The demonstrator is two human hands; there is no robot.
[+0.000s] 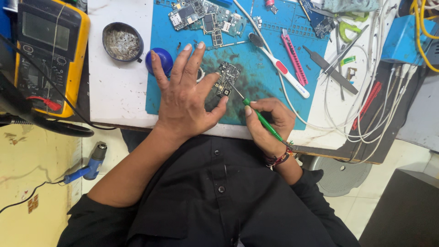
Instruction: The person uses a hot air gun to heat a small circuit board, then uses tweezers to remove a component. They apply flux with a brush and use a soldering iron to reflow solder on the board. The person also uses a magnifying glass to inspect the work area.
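Two hands: worked one small board at a cluttered repair bench, seen from above.
Far left: a yellow meter lay on the bench; a blue heat gun rested on the yellow floor below.
Bench left: a round tin of grey scraps sat on the white top, with a blue ball at the mat's edge.
Left hand: lay flat with fingers spread apart, thumb and forefinger pinning the board's near edge.
Board: rested on the stained blue mat, just right of the left hand.
Right hand: was closed on a green screwdriver, its metal tip touching the board.
Progress: the board lay bare and out of any casing, so opening appeared done; work on the board itself looked unfinished.
Mat top: more circuit boards waited.
Right: a white brush, pink tool, tweezers and white cables crowded the bench.
Room: tiled floor showed at far right.
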